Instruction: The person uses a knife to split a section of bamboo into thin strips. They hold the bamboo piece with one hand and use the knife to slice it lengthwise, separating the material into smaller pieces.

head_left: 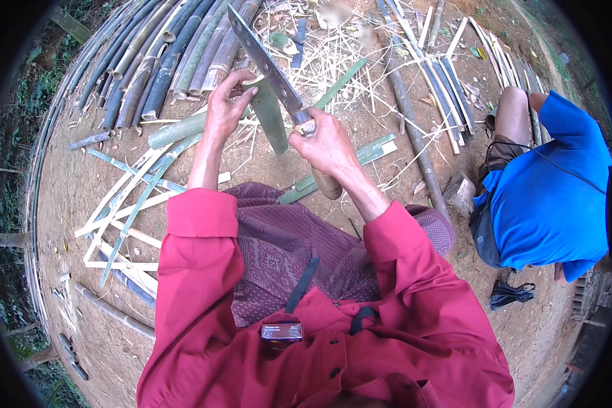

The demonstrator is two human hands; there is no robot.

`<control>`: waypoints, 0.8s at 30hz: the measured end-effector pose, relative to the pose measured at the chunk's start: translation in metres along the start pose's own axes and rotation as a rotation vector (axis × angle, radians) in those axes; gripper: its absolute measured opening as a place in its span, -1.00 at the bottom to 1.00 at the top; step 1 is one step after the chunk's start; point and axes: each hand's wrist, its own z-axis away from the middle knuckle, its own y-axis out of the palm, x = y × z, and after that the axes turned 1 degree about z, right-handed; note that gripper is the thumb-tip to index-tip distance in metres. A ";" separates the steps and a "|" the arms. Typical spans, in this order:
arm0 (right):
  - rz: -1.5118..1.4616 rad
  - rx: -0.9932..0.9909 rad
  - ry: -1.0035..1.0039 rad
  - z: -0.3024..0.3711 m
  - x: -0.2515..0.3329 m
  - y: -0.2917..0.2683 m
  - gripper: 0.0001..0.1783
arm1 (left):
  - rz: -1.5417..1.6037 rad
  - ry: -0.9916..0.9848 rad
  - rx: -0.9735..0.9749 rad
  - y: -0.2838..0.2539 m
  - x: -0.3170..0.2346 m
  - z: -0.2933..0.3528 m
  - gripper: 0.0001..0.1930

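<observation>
My left hand (228, 103) is closed on the upper end of a split piece of green bamboo (270, 121), pinched between thumb and fingers. The piece hangs slanting down in front of my lap. My right hand (325, 141) grips the handle of a machete (268, 64) whose long blade points up and to the left. The blade runs close by the bamboo's top end; whether they touch I cannot tell. The handle's wooden butt sticks out below my right palm. Behind my left wrist lies a thicker green bamboo length (178, 129).
Long bamboo poles (164, 68) are stacked at far left. Pale shavings (343, 41) litter the ground ahead. Split strips (126, 204) lie at my left, more strips (449, 92) far right. A pole (411, 129) lies right of centre. Someone in a blue shirt (544, 190) sits at right.
</observation>
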 end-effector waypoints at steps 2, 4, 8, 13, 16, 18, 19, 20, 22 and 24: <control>0.023 0.007 -0.004 -0.002 0.000 0.001 -0.43 | 0.007 -0.015 0.008 -0.001 -0.002 0.000 -0.74; 0.051 -0.005 -0.023 -0.008 -0.006 0.005 -0.41 | 0.019 -0.033 0.026 -0.002 -0.001 -0.001 -0.74; 0.063 -0.024 -0.049 -0.006 -0.015 0.010 -0.52 | 0.005 -0.013 0.035 0.001 -0.002 0.005 -0.74; 0.088 -0.050 -0.091 0.002 -0.004 0.013 -0.52 | 0.013 0.000 0.027 -0.004 0.000 0.009 -0.72; 0.100 -0.036 -0.106 -0.005 0.004 0.012 -0.50 | 0.112 -0.043 0.022 -0.010 0.007 0.001 -0.60; 0.116 -0.010 -0.059 -0.007 0.011 0.008 -0.50 | 0.290 -0.211 0.039 -0.006 0.011 0.002 -0.43; 0.118 0.008 -0.048 -0.006 0.018 0.007 -0.50 | 0.283 -0.301 0.062 -0.007 0.022 0.006 -0.40; 0.122 0.018 -0.033 -0.004 0.017 0.005 -0.48 | 0.292 -0.394 0.094 -0.002 0.020 0.008 -0.36; 0.128 0.037 -0.010 0.003 0.014 0.003 -0.44 | 0.222 -0.438 0.184 0.010 0.021 0.019 -0.49; 0.191 0.000 -0.067 0.012 -0.006 0.016 -0.50 | 0.175 -0.531 0.301 0.023 0.036 0.032 -0.58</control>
